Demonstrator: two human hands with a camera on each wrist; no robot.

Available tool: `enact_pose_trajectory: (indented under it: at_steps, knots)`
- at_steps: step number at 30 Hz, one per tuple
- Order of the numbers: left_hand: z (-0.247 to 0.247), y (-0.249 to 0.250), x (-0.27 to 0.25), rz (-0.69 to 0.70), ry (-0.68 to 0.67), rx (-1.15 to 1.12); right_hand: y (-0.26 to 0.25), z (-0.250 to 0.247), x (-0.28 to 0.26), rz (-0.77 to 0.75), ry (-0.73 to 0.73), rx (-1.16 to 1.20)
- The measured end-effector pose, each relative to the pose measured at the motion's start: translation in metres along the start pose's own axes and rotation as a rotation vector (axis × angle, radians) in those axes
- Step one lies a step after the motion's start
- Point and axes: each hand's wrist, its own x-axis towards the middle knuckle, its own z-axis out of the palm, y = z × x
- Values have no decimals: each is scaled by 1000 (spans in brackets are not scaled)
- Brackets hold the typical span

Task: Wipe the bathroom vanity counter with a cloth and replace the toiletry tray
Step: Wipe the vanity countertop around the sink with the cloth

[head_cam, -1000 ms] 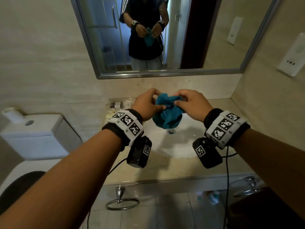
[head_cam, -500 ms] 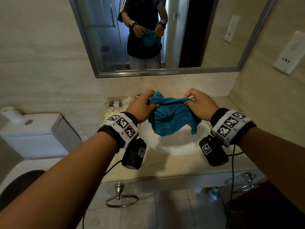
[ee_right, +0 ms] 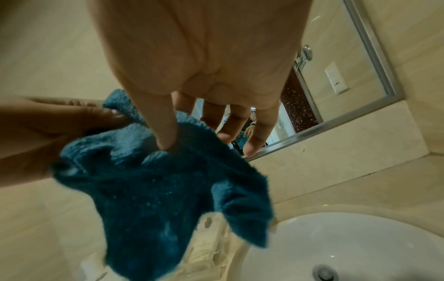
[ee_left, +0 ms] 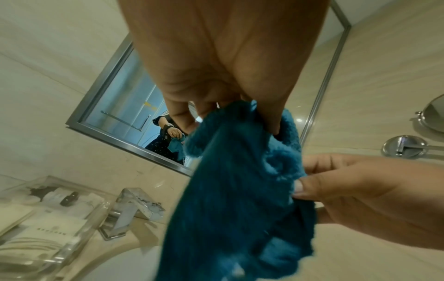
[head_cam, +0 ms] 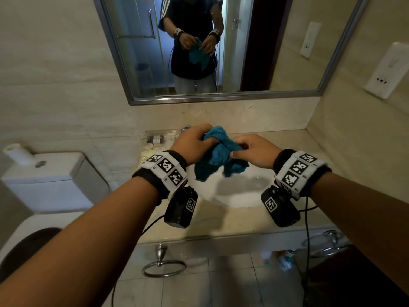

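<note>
Your left hand (head_cam: pixel 194 144) and right hand (head_cam: pixel 256 151) both pinch the bunched teal cloth (head_cam: pixel 219 156) above the sink basin (head_cam: pixel 239 191). The clear toiletry tray (ee_left: pixel 48 218) sits at the counter's (head_cam: pixel 221 227) back-left, beside the faucet (ee_left: pixel 134 211); its packet lettering is unreadable.

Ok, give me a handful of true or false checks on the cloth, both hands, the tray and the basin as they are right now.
1. Both the left hand and the right hand hold the teal cloth. True.
2. The cloth is spread flat on the vanity counter. False: it is bunched and held up in the air over the white basin.
3. The clear toiletry tray sits on the counter beside the chrome faucet. True.
4. The tray has been emptied. False: small bottles and packets lie in it.
5. A towel hangs in the towel ring under the counter. False: the ring hangs bare.
</note>
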Motion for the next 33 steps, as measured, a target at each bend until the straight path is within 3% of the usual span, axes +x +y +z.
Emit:
enact_pose_trajectory:
  at_steps: [6,10,13,16,18,21,23,27,33]
  knots:
    - [-5,-11,-4,-25,-10,32,12,-9,2,104,54,-207]
    - [-5,-11,-10,-75,-178,21,15,-10,3,122,186,-189]
    - [-3,-12,-13,-143,-264,-174,10,-9,3,85,252,-77]
    - [1,-20,-9,-130,-162,-109,4,-8,1,30,160,236]
    - [6,-25,-6,-104,-134,47,1,-7,2,-35,113,283]
    - [17,-29,-4,-79,-165,85,-1,-6,3,-96,93,310]
    - [19,-33,-4,-86,-110,113,1,-7,2,-105,89,315]
    - [12,-41,-5,-141,-30,-36,13,-11,-2,-71,58,181]
    - [15,-38,0,-134,-71,-226,26,2,0,147,-265,49]
